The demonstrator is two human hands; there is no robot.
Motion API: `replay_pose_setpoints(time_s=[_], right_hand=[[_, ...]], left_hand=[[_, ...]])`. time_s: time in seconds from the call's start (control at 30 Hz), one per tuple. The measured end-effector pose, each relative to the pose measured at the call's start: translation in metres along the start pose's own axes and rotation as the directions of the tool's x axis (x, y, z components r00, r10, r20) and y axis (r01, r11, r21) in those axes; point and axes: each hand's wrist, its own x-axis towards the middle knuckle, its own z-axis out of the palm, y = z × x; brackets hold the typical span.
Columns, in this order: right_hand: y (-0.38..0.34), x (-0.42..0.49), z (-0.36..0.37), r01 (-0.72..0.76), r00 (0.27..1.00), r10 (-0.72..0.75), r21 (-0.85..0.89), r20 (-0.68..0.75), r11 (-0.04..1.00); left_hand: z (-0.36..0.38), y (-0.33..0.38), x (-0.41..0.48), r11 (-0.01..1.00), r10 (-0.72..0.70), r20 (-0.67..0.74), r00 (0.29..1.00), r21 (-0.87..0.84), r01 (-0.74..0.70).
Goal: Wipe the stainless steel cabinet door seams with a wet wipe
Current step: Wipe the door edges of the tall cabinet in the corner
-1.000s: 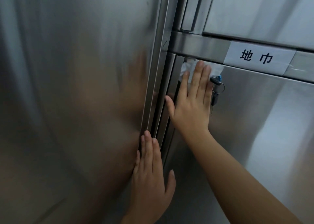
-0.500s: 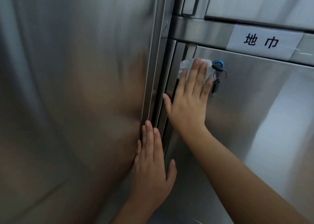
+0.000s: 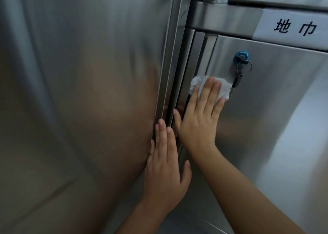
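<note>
- The right hand (image 3: pixel 198 125) lies flat against the brushed stainless steel cabinet door (image 3: pixel 266 118) on the right, fingers stretched out and slightly spread, thumb pointing left over the seam.
- Under its fingertips it presses a crumpled white wet wipe (image 3: pixel 224 89) against the door; nothing is pinched, the wipe is simply held down by the flat fingers, with its edges sticking out above and to the right of them.
- The wipe sits at the left edge of that door, just beside the vertical door seam (image 3: pixel 179 98), a dark gap between stepped steel strips that runs from the top of the view down between the two hands.
- The left hand (image 3: pixel 165 164) rests lower, also flat with fingers held close together and thumb out to the right; its fingertips touch the steel edge just left of the seam, on the large stainless steel panel (image 3: pixel 79 100) that fills the left half of the view.
- A round blue lock (image 3: pixel 241 56) sits in the right door above the wipe, with a key in it; a metal ring and a second dark key (image 3: pixel 237 81) hang down, the lower key touching or almost touching the wipe's right edge.
- Above the door, a horizontal steel rail carries a white paper label (image 3: pixel 292 27) with two black Chinese characters, "地巾".
- Both forearms are bare and come in from the lower edge.
</note>
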Motion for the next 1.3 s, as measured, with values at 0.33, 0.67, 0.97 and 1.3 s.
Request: replay_pose_setpoints(time_s=[0.33, 0.67, 0.97, 1.3], right_hand=[[-0.018, -0.101, 0.024, 0.100, 0.988, -0.103, 0.035, 0.111, 0.994], [-0.020, -0.087, 0.020, 0.009, 0.995, -0.019, 0.108, 0.094, 0.994], [-0.031, -0.156, 0.031, 0.019, 0.974, -0.061, 0.190, 0.217, 0.982], [-0.035, -0.130, 0.032, -0.067, 0.985, 0.035, 0.191, 0.169, 0.979]], left_hand=[[0.013, -0.009, -0.021, 0.999, -0.017, 0.005, 1.000, -0.036, 0.017], [0.032, -0.028, -0.063, 0.997, -0.022, 0.095, 0.995, -0.075, 0.029], [0.035, -0.041, -0.083, 0.995, -0.021, 0.156, 0.988, -0.095, 0.036], [0.038, -0.043, -0.087, 0.991, -0.035, 0.167, 0.985, -0.123, 0.056]])
